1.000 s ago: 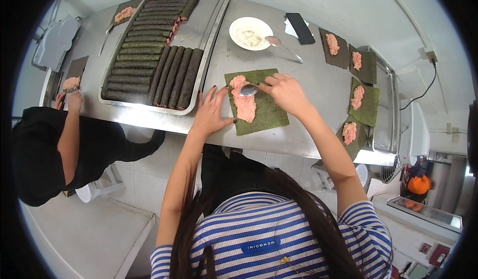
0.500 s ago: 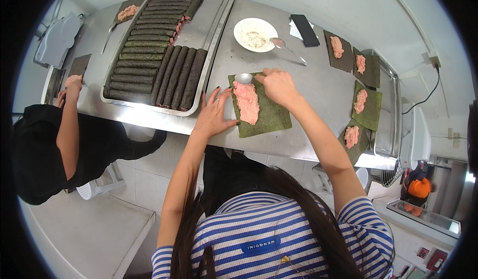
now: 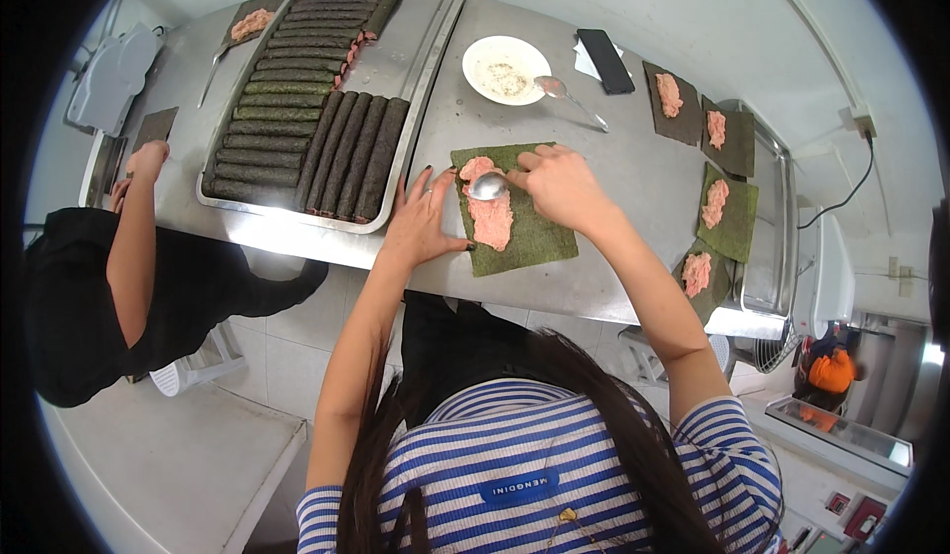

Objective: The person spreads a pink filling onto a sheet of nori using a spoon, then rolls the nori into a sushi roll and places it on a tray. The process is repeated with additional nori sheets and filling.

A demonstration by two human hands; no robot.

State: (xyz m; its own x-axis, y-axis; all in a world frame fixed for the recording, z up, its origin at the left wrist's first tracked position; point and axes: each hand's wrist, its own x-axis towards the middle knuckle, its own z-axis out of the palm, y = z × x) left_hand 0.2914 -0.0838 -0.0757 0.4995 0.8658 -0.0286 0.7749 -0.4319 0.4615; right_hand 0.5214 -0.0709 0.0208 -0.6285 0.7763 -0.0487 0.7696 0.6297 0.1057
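A green nori sheet (image 3: 542, 244) lies flat on the steel table before me, with a strip of pink minced filling (image 3: 492, 228) along its left side. My right hand (image 3: 562, 188) is closed around the handle of a metal spoon (image 3: 487, 187), whose bowl rests on the upper part of the filling. With its fingers spread, my left hand (image 3: 424, 226) touches the sheet's left edge at the fingertips and thumb. Much of the spoon's handle is hidden by my right fingers.
A large metal tray (image 3: 421, 109) of dark nori rolls stands left. Beyond the sheet are a white bowl (image 3: 506, 69), another spoon (image 3: 569, 96) and a black phone (image 3: 606, 61). Several filled nori sheets (image 3: 727, 193) lie right. At far left a co-worker's hand (image 3: 148, 158) is over another sheet.
My right hand has drawn the spoon from the filling's top end down toward its middle, smoothing it. My left hand has stayed at the sheet's edge.
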